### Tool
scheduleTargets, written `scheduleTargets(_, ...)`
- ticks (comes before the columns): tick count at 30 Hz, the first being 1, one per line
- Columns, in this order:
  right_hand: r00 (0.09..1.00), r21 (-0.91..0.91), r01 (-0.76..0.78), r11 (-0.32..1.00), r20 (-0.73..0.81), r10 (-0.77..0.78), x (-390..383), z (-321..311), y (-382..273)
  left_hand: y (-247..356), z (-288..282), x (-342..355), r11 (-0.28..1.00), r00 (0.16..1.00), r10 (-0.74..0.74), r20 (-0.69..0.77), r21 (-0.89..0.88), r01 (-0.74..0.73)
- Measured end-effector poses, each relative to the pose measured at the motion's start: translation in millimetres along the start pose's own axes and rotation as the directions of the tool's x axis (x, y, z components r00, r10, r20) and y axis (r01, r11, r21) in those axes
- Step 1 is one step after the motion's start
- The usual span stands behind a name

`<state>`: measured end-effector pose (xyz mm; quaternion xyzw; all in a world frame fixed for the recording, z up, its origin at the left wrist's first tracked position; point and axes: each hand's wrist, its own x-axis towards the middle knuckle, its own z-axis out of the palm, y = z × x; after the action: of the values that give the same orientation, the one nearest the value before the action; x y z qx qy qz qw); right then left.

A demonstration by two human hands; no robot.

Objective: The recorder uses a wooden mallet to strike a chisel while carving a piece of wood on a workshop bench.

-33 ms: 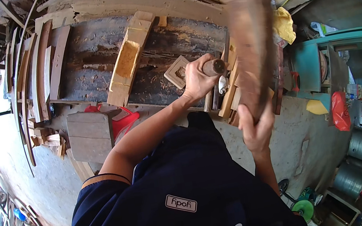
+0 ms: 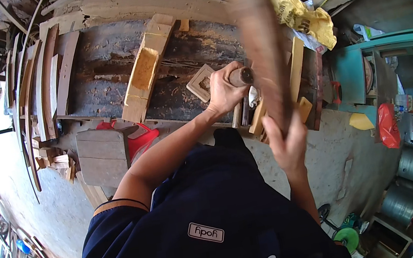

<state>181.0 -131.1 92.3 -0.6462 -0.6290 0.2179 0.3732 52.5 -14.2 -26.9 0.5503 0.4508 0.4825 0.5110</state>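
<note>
My left hand point(image 2: 223, 94) is closed around the thick round wooden handle of a chisel point(image 2: 242, 77); its blade is hidden by the hand. Just left of that hand, a small square wooden block point(image 2: 201, 85) with a hollow carved in it lies on the dark workbench point(image 2: 99, 65). My right hand point(image 2: 289, 144) grips the lower end of a heavy wooden mallet point(image 2: 265, 55), which is raised and blurred by motion. Its broad body stands close beside the chisel handle; whether they touch I cannot tell.
A long board with a scooped trough point(image 2: 135, 108) lies across the bench. Wood strips point(image 2: 296, 69) and a yellow bag point(image 2: 311, 20) are on the right. Below the bench's front edge are a wooden box point(image 2: 103, 155) and a red stool point(image 2: 143, 139). A teal cabinet point(image 2: 352, 76) stands far right.
The mallet has swung left toward the chisel handle, uncovering more of the yellow bag and wood strips. My right hand has shifted slightly left. My left hand stays in place.
</note>
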Motion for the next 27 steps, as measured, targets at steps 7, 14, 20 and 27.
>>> scheduleTargets(7, 0.983, 0.094, -0.154, 0.984, 0.116, 0.143, 2.3, 6.3, -0.8, 7.7, -26.9, 36.7, 0.978, 0.997, -0.052, -0.060, -0.205, 0.038)
scheduleTargets(14, 0.954, 0.135, -0.291, 0.947, 0.116, 0.277, -7.4, -3.0, 15.0, 12.3, -36.7, 38.8, 0.981, 0.989, -0.066, -0.131, -0.192, 0.040)
scheduleTargets(20, 0.957, 0.345, -0.288, 0.894, 0.076, 0.279, -6.5, -10.4, 3.1, 10.5, -31.2, 31.4, 0.990, 0.992, -0.055, -0.113, -0.137, 0.039)
scheduleTargets(27, 0.987, 0.542, 0.086, 0.836, -0.158, 0.001, -0.3, -13.2, -21.9, 9.5, 2.4, 2.5, 0.996, 0.994, 0.089, 0.061, 0.000, -0.089)
